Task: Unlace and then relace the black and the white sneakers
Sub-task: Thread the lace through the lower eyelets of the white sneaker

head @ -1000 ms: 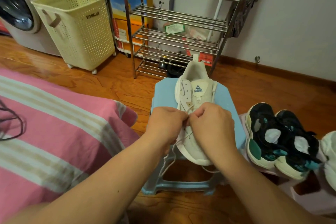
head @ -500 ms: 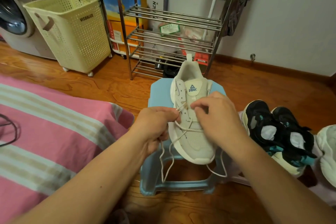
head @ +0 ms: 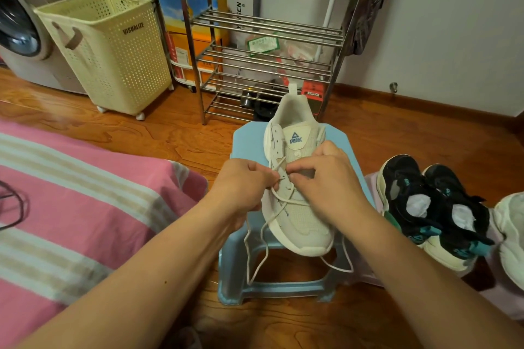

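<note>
A white sneaker (head: 299, 215) lies toe toward me on a light blue stool (head: 249, 144). Its white lace (head: 256, 252) crosses the lower eyelets, and loose ends hang over the stool's front edge. My left hand (head: 241, 187) pinches the lace at the shoe's left eyelet row. My right hand (head: 326, 181) lies over the tongue with its fingertips pinching at the same spot. Two black sneakers (head: 433, 207) with teal trim stand on the right. A second white sneaker (head: 510, 232) is partly cut off at the right edge.
A pink striped bed cover (head: 85, 207) fills the left side. Behind the stool stands a steel shoe rack (head: 266, 45), beside a cream laundry basket (head: 110, 45) and a washing machine (head: 19, 31). The floor is wood.
Both hands have moved up the shoe from its middle toward the tongue. More lace now crosses the lower eyelets and hangs loose in front. The view has shifted slightly.
</note>
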Demonstrator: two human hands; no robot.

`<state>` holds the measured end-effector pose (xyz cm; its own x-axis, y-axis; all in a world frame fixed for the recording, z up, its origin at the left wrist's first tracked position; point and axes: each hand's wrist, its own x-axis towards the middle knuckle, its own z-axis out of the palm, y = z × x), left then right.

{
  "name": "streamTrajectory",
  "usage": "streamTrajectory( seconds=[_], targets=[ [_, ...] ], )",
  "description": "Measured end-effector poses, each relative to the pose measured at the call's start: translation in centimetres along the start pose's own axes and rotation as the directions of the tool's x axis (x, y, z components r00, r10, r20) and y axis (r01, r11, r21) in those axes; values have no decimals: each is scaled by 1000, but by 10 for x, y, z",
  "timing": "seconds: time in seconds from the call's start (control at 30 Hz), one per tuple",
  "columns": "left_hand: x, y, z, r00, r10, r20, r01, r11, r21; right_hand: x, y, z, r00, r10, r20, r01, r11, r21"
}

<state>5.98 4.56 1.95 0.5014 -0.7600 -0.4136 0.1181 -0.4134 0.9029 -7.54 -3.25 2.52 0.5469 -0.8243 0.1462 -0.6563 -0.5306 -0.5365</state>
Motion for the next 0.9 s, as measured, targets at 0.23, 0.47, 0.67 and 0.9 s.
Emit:
streamTrajectory(
  seconds=[0.23, 0.47, 0.67, 0.9],
  targets=[
    [-2, -9, 10, 992, 80, -95, -83, 996, -27, 0, 0, 0, 1000, 3, 12, -3, 1000, 3],
    [-10, -19, 24, 901, 379, -213, -340, 920, 195, 2, -3, -1, 999, 29, 40, -31, 999, 33],
    [5, -7, 0, 765, 639, 82, -625, 705, 337, -3, -7, -2, 998, -7, 70, 14, 995, -96],
    [11, -11, -2, 792, 595, 137, -608, 746, 271, 0, -7, -9, 990, 61, 127, -53, 997, -61]
  ],
)
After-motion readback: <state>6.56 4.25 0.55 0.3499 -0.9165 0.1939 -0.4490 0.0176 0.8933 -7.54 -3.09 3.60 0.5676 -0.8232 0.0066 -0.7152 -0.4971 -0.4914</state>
